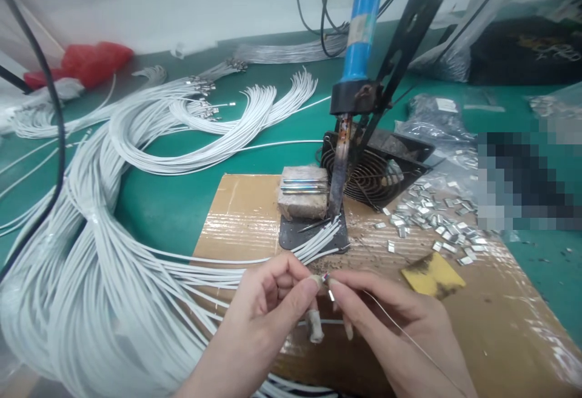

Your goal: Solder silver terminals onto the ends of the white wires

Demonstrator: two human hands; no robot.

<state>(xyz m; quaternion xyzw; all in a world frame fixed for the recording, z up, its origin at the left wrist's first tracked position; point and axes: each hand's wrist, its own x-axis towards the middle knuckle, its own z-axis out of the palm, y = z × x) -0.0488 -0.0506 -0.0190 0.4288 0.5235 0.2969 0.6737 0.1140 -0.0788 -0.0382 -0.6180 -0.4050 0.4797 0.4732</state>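
Note:
My left hand (268,307) is closed in a pinch, its thumb and index fingertips meeting over something tiny that I cannot make out. A whitish wrap (314,326) covers one of its lower fingertips. Facing it, my right hand (386,319) pinches a small shiny metal piece (331,295), and the fingertips of both hands almost touch. Over the right hand's fingers runs a thin silvery wire (404,332). White cables (218,276) pass behind and beneath my left hand, and some stripped ends (325,237) lie just beyond it.
A blue-handled soldering iron (364,28) stands upright in a holder beside a worn block (304,198) and a black fan (373,170). Loose metal pieces (431,216) and a scorched yellow sponge (433,274) lie right on the cardboard (491,325). A large cable bundle (91,276) fills the left.

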